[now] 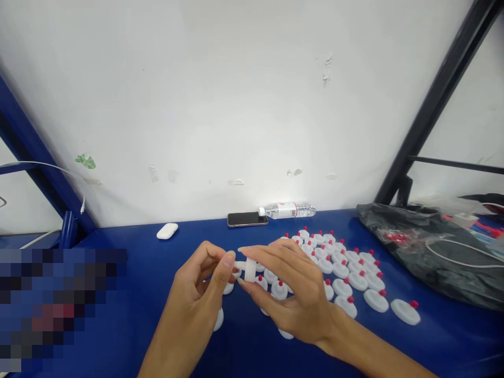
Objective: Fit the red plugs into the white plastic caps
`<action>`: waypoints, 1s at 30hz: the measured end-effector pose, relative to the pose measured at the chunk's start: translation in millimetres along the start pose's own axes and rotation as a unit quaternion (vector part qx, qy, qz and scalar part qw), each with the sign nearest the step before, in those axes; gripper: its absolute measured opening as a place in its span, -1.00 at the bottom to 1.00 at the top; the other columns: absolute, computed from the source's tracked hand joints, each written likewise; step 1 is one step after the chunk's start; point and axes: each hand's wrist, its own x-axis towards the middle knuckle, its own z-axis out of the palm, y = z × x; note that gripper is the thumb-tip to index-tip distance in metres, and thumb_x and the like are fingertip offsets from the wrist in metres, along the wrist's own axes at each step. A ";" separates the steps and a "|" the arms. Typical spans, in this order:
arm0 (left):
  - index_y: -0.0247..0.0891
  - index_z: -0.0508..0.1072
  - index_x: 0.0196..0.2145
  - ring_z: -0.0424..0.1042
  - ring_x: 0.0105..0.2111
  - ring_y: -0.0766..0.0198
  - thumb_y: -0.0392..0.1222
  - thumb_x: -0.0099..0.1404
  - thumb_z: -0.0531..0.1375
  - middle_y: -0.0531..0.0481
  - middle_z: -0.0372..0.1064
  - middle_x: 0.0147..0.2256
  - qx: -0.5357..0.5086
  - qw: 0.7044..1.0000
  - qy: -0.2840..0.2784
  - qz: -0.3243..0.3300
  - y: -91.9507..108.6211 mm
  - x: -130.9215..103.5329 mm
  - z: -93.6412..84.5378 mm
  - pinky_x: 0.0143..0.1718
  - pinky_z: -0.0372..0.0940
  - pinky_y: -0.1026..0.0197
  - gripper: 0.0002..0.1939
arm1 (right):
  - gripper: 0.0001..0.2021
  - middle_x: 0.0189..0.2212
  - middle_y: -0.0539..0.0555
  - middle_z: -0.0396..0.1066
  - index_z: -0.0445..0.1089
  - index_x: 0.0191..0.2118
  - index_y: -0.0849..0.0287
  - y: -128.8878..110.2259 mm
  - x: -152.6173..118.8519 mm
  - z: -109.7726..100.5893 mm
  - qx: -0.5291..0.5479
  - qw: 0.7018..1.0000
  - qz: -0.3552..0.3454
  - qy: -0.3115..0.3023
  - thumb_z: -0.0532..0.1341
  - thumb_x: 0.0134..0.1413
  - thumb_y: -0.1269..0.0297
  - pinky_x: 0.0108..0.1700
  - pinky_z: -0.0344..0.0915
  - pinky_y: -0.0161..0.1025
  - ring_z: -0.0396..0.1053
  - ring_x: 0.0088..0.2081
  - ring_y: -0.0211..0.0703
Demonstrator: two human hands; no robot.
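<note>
Between my hands, above the blue table, is a white plastic cap (250,270) seen edge-on, with a narrow white stem pointing left. My right hand (297,294) pinches the cap between thumb and fingers. My left hand (202,294) is closed at the stem's end, thumb against the fingers; whatever its fingertips hold is hidden. Several white caps with red tips (358,281) stand on the table behind and to the right of my right hand. A few more are partly hidden beneath and between the hands.
A phone (248,219) and a water bottle (289,210) lie along the wall on the blue table (137,268). A white earphone case (167,231) is at the left. A black plastic bag (413,262) with small red parts covers the right side. Pixelation obscures the lower left.
</note>
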 end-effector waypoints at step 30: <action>-0.12 0.32 -0.46 0.27 -0.51 0.24 -0.03 0.52 0.06 0.12 0.31 -0.52 0.137 0.981 -0.020 0.132 -8.3 -6.7 -4.4 -0.37 0.19 0.23 -0.64 | -0.65 -0.30 -0.07 0.67 0.61 0.11 -0.02 -5.7 -6.1 5.8 0.280 0.915 0.277 -0.085 0.44 0.22 0.19 -0.12 0.53 -0.24 0.62 -0.27 -0.14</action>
